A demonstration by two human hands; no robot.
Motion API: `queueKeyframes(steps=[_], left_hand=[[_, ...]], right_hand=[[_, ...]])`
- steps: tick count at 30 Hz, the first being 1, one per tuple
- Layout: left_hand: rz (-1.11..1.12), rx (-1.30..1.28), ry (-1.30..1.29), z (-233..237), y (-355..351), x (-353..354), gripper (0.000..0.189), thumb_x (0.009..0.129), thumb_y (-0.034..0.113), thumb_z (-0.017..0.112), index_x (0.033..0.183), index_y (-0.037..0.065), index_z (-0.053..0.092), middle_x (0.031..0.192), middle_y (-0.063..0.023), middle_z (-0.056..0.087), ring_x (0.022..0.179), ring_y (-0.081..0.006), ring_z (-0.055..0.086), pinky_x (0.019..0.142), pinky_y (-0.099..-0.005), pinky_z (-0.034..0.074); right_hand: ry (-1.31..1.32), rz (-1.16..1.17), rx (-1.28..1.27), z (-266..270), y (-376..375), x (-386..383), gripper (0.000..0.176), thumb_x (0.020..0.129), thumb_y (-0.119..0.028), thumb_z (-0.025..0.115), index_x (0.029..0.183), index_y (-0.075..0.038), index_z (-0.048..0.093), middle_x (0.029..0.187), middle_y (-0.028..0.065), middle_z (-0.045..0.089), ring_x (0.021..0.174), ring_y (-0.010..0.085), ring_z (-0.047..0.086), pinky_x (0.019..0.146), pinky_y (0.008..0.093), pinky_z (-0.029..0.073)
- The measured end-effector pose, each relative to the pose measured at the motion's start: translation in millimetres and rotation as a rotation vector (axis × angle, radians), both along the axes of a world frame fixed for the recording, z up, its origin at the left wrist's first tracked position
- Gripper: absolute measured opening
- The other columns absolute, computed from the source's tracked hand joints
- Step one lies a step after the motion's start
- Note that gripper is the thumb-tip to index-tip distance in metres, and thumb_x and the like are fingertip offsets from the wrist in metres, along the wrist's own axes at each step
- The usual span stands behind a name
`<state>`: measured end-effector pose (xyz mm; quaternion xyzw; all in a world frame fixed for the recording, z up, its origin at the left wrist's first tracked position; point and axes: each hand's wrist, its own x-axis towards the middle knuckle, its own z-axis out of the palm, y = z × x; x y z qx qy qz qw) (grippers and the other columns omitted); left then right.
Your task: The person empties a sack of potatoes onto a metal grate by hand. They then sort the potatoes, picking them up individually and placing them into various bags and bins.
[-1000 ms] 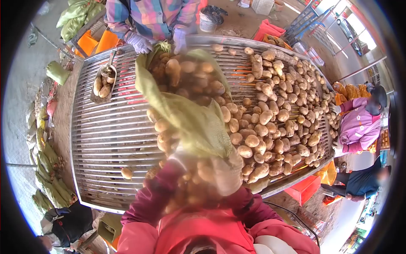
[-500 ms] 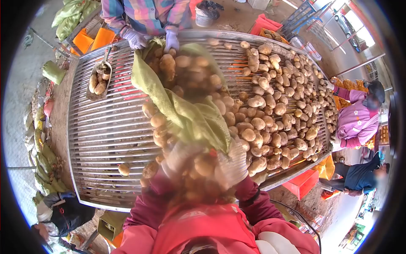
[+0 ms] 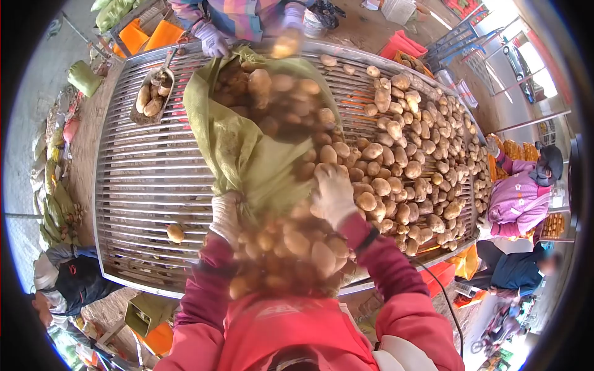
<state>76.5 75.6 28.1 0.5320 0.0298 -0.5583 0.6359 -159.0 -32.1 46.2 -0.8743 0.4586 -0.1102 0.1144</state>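
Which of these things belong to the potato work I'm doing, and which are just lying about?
In use:
- green woven sack, at your left hand
- loose potatoes
- slatted metal table

Apparently lying about:
- loaded metal scoop
- green bag on the floor
- black plastic bag

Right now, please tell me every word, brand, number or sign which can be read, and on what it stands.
None can be read.
Red apron: pale marks on the chest, perhaps lettering, too blurred to read.
Dark vest at lower left: small red mark, too small to read.
Green sack: no printing visible.
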Motion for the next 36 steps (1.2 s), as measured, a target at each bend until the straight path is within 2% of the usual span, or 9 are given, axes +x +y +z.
queueKeyframes(steps=[6,9,17,22,24,28,30,31,36], left_hand=[[0.064,-0.160,0.406,60,-5,-33,0.046,0.077,0.005,0.048,0.121,0.004,0.061,0.107,-0.0139,0.065,0.098,-0.0288,0.064,0.087,-0.0446,0.055],[0.017,-0.233,0.207,25,-14,-22,0.050,0.076,0.006,0.047,0.125,0.006,0.059,0.112,-0.0128,0.064,0.103,-0.0289,0.063,0.092,-0.0425,0.054],[0.101,-0.396,0.112,147,-22,11,0.051,0.079,0.006,0.050,0.129,0.003,0.055,0.110,-0.0093,0.063,0.099,-0.0251,0.063,0.085,-0.0379,0.057],[-0.176,-0.108,-0.513,47,29,83,0.065,0.081,-0.001,0.062,0.143,0.004,0.046,0.129,-0.0127,0.061,0.115,-0.0234,0.061,0.091,-0.0362,0.056],[-0.243,0.114,-0.636,-9,48,98,0.070,0.080,-0.003,0.064,0.146,0.005,0.042,0.133,-0.0117,0.059,0.117,-0.0232,0.059,0.094,-0.0349,0.054],[-0.676,0.502,-0.834,-52,61,84,0.075,0.078,0.016,0.078,0.142,0.002,0.042,0.125,-0.0110,0.064,0.110,-0.0205,0.062,0.090,-0.0326,0.053],[-0.835,0.530,-0.955,-92,74,83,0.078,0.077,0.025,0.084,0.139,0.001,0.044,0.112,-0.0125,0.071,0.101,-0.0234,0.067,0.085,-0.0343,0.054],[-0.923,0.726,-1.187,-78,61,76,0.066,0.076,0.033,0.083,0.128,0.001,0.056,0.094,-0.0160,0.073,0.089,-0.0309,0.070,0.081,-0.0366,0.055],[-1.238,0.756,-1.386,-129,52,84,0.034,0.088,0.032,0.067,0.105,0.003,0.070,0.094,-0.0201,0.072,0.092,-0.0329,0.070,0.079,-0.0397,0.055]], right_hand=[[0.498,0.096,0.226,-72,-61,68,0.042,0.078,-0.022,0.070,0.117,-0.009,0.064,0.129,0.0123,0.056,0.124,0.0293,0.048,0.095,0.0522,0.042],[0.467,0.086,0.147,-87,-64,69,0.045,0.080,-0.025,0.070,0.121,-0.010,0.064,0.130,0.0106,0.058,0.125,0.0283,0.048,0.094,0.0518,0.041],[0.578,0.141,-0.003,-28,-86,-9,0.041,0.079,-0.032,0.068,0.114,-0.010,0.069,0.124,0.0120,0.064,0.120,0.0322,0.057,0.097,0.0500,0.045],[0.845,-0.230,0.302,-24,-127,-96,0.048,0.083,-0.027,0.065,0.127,-0.007,0.066,0.107,0.0158,0.072,0.102,0.0336,0.069,0.085,0.0480,0.056],[1.162,0.037,0.391,-52,-147,-137,0.043,0.084,-0.028,0.065,0.121,-0.006,0.068,0.101,0.0166,0.073,0.096,0.0361,0.070,0.084,0.0480,0.055],[0.542,-0.064,0.206,-26,-123,-82,0.036,0.084,-0.030,0.064,0.110,-0.004,0.066,0.110,0.0184,0.071,0.102,0.0389,0.067,0.088,0.0483,0.053],[0.500,0.006,0.255,-28,-115,-41,0.043,0.085,-0.030,0.062,0.122,-0.008,0.061,0.133,0.0141,0.058,0.123,0.0362,0.055,0.095,0.0528,0.048],[0.457,0.050,0.256,-32,-115,-21,0.047,0.085,-0.034,0.064,0.121,-0.006,0.060,0.135,0.0171,0.055,0.126,0.0372,0.051,0.100,0.0503,0.046],[0.267,0.077,0.240,-89,-137,40,0.084,0.076,-0.046,0.077,0.140,-0.003,0.044,0.143,0.0200,0.046,0.132,0.0387,0.044,0.109,0.0467,0.040]])
